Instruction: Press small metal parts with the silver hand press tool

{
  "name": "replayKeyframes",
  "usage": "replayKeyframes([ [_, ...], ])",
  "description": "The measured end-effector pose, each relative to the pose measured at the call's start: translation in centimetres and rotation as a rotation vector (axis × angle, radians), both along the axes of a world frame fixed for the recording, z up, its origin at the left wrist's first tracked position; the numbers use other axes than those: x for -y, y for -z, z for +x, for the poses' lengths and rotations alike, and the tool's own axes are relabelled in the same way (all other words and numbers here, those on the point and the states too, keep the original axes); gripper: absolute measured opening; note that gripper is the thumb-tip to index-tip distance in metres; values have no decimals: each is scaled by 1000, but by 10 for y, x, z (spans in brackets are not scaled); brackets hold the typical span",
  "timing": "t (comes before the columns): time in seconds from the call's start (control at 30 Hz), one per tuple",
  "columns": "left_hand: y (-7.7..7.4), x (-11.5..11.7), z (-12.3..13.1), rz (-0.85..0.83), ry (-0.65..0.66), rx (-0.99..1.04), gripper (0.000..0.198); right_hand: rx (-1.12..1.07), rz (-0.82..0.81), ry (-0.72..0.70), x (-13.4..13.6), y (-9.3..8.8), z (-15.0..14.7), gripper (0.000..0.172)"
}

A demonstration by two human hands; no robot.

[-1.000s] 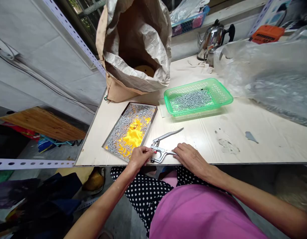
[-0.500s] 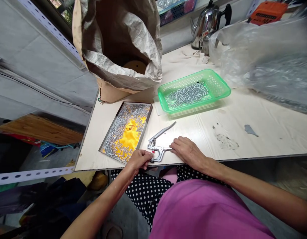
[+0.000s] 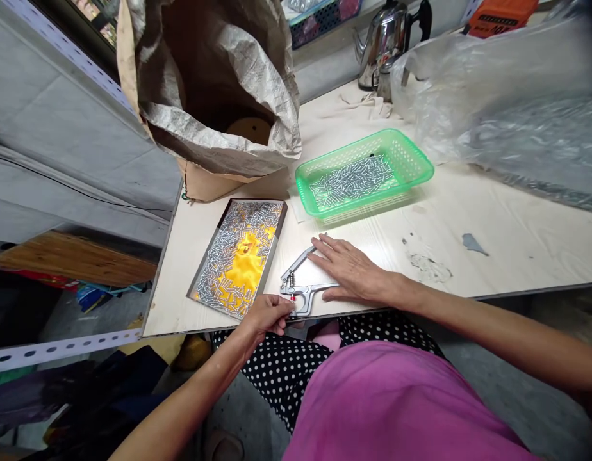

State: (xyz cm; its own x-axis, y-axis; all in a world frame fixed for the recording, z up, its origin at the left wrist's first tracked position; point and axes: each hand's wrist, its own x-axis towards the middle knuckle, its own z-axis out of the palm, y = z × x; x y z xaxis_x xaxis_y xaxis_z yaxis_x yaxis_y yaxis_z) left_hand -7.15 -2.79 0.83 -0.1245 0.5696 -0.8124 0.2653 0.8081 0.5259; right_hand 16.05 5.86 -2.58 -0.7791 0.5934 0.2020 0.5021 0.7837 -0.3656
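Observation:
A silver hand press tool [image 3: 300, 291] with a red part at its jaw lies at the near edge of the pale table [image 3: 493, 256]. My left hand [image 3: 267, 314] is pinched closed at the tool's jaw, and what it holds is too small to make out. My right hand [image 3: 346, 269] rests flat over the tool's two handles with its fingers stretched out. Just left of the tool sits a flat metal tray [image 3: 207, 256] with a yellow lining, covered in several small silver pins.
A green plastic basket [image 3: 416, 153] with several silver pins stands behind the tool. A large open paper sack [image 3: 219, 96] stands at the back left. A clear plastic bag [image 3: 507, 109] covers the right side, with a steel kettle [image 3: 387, 38] behind it.
My right hand has slid forward and opened flat over the tool's upper handle. My left hand stays pinched at the jaw. The camera has tilted a little further down.

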Motion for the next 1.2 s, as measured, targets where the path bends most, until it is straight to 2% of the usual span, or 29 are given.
replayKeyframes([
  [0.17, -1, 2, 2, -1, -19, 10, 39, 98, -3, -132, -29, 4, -14, 99],
  [0.4, -1, 2, 5, 11, -46, -27, 37, 96, -16, -133, -26, -5, -22, 87],
  [0.5, -1, 6, 5, 16, -9, -63, 35, 91, -23, -125, -19, -10, -19, 81],
  [0.57, -4, 11, 7, 132, 95, -211, 32, 98, -24, -131, -15, -13, -17, 75],
  [0.7, -11, 14, 19, 613, 442, -675, 18, 103, -23, -151, -9, -19, -16, 71],
  [0.73, -11, 11, 23, 700, 532, -727, 18, 106, -27, -148, -8, -19, -16, 73],
  [0.8, -9, 0, 32, 803, 701, -746, 31, 112, -43, -129, -7, -19, -15, 78],
  [0.9, -3, -22, 38, 851, 859, -699, 59, 107, -69, -114, -10, -17, -10, 86],
  [1.03, 0, -39, 37, 825, 987, -691, 70, 175, -70, -35, -17, -17, 8, 94],
  [1.07, 0, -41, 37, 823, 1013, -711, 71, 201, -80, -17, -18, -18, 12, 90],
  [1.2, -1, -48, 46, 849, 1083, -724, 65, 209, -107, -42, -15, -25, 20, 53],
])
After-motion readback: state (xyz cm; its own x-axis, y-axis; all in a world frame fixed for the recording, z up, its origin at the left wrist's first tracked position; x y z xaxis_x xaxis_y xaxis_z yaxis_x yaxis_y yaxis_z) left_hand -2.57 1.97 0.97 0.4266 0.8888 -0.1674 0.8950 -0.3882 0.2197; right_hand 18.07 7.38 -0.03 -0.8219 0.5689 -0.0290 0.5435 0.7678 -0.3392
